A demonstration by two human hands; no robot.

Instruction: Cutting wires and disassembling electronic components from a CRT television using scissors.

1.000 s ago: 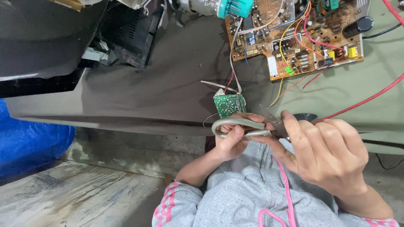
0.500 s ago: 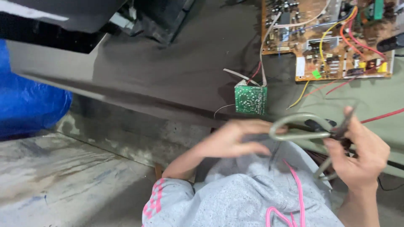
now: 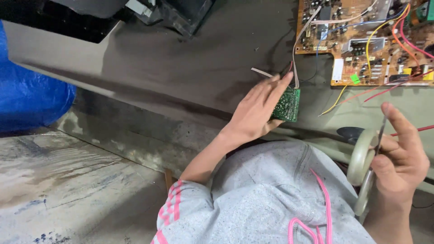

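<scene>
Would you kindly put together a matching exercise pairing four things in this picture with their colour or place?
Things:
1. small circuit board
2. large circuit board
3. pale looped tool
4. blue sheet

Descriptions:
A. at the far left edge of the view
B. orange-brown, at the top right, with many coloured wires
C. green, touched by the left hand
D. held in the right hand

Pairs: 1-C, 2-B, 3-D, 4-A
</scene>
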